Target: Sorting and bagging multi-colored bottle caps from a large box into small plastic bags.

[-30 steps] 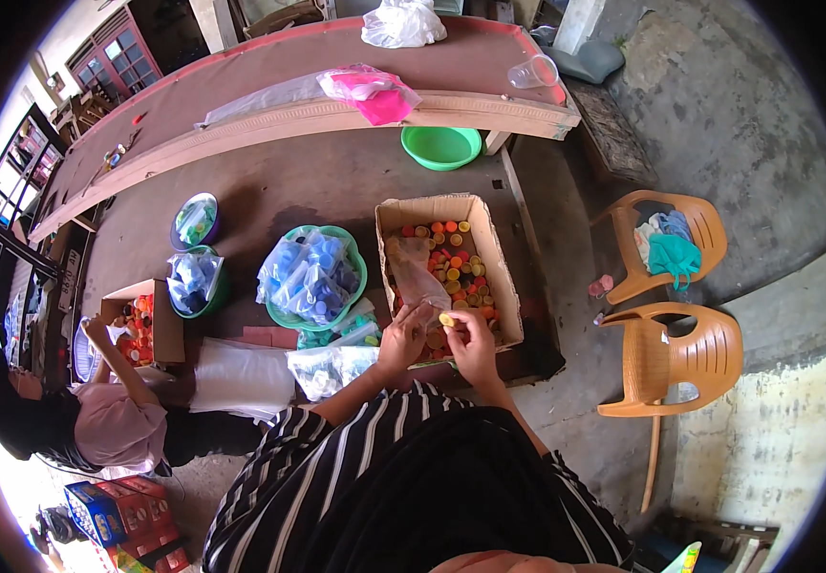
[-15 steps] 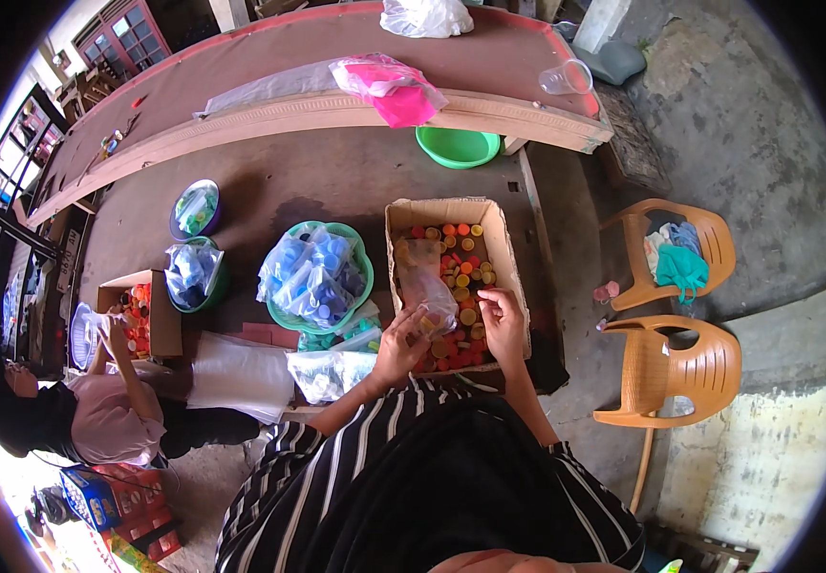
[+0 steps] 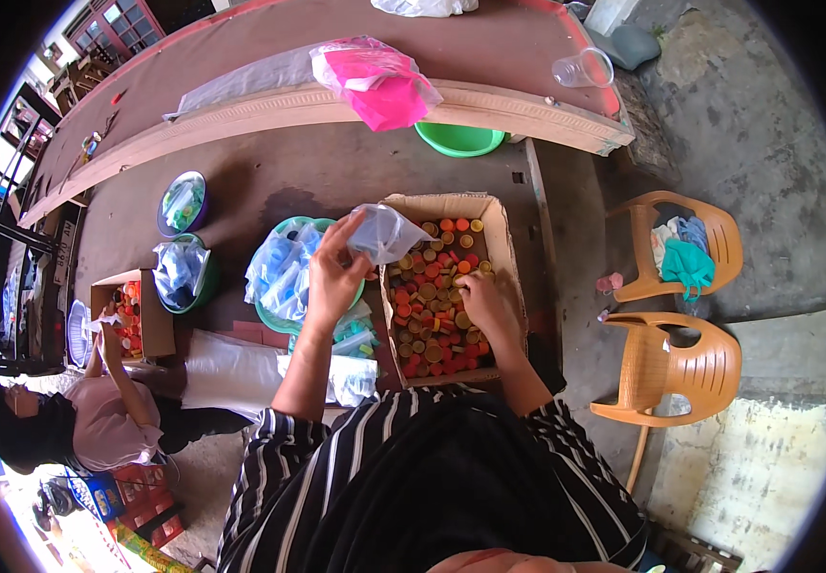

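A clear plastic bag (image 3: pixel 386 236) hangs from the fingers of my left hand (image 3: pixel 336 272), above the left rim of a cardboard box (image 3: pixel 510 258). Red, orange and yellow-brown bottle caps (image 3: pixel 432 332) cover the bottom of that box. Over the caps is my right hand (image 3: pixel 485 304), with thumb and fingers pinched together; what is between them, if anything, is too small to make out. Just left of my left hand stands a green basin (image 3: pixel 269 320) heaped with filled blue-and-clear bags (image 3: pixel 279 272).
A co-worker (image 3: pixel 107 411) sits at the left beside a box of orange caps (image 3: pixel 126 315). Flat plastic sheets (image 3: pixel 231 371) lie at the near table edge. A raised wooden ledge (image 3: pixel 269 117) crosses behind, with a pink bag (image 3: pixel 375 86) on it. Orange chairs (image 3: pixel 671 368) stand right.
My left hand has lifted the plastic bag up and left, out of the box to its rim. My right hand has shifted slightly left and up over the caps, its fingers now pinched.
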### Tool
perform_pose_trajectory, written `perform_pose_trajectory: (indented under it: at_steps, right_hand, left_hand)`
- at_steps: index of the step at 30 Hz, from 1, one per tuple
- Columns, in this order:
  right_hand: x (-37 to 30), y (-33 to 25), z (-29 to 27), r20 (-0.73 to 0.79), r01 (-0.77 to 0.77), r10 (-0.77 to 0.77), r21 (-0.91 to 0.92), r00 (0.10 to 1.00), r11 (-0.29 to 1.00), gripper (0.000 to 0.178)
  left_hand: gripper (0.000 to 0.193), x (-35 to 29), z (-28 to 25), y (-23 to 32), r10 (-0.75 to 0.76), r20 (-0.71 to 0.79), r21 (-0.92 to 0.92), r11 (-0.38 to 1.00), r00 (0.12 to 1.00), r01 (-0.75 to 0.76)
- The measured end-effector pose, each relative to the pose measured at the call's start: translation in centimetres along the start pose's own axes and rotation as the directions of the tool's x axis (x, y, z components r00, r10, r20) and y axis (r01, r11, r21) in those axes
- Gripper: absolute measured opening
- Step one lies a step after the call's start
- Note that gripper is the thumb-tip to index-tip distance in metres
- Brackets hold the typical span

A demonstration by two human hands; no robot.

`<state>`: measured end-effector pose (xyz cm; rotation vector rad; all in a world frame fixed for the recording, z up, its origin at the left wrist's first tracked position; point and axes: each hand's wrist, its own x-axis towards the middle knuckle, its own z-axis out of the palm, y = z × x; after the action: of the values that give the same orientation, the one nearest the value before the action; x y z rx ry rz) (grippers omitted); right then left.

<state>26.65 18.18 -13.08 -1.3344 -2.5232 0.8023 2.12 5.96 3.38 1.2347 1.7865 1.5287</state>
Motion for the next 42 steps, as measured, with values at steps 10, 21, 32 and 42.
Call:
perform_pose_trajectory:
  at_steps: [10,21,32,42]
  right_hand:
    - [5.8,2.8,5.0,-0.079,-0.084,0.062,-0.317,0.995,0.945,0.021]
    - [0.5,3.4,3.4,-0.212,0.034,0.036,0.321,0.977,0.946,0.036]
    - [-4.7,1.3,2.1,-0.207,0.048,0.079,0.544,0.975,0.838,0.029]
    - [-4.9,-2.8,-1.4,-0.211,0.131,0.018,0.668,0.977,0.733,0.037]
  left_hand:
    - [0.044,1.7,-2.9,-5.6,-0.424,-0.245,-0.632,0.752,0.872,0.188]
    - [0.036,-2.5,-8.9,-14.1,-0.578,-0.307,-0.865,0.500,0.756,0.032]
    - [0.032,-6.7,-10.9,-13.3,-0.561,-0.308,-0.866,0.500,0.768,0.018]
    - [0.053,-6.4,-3.0,-1.3,-0.193,-0.205,-0.378,0.920,0.960,0.104]
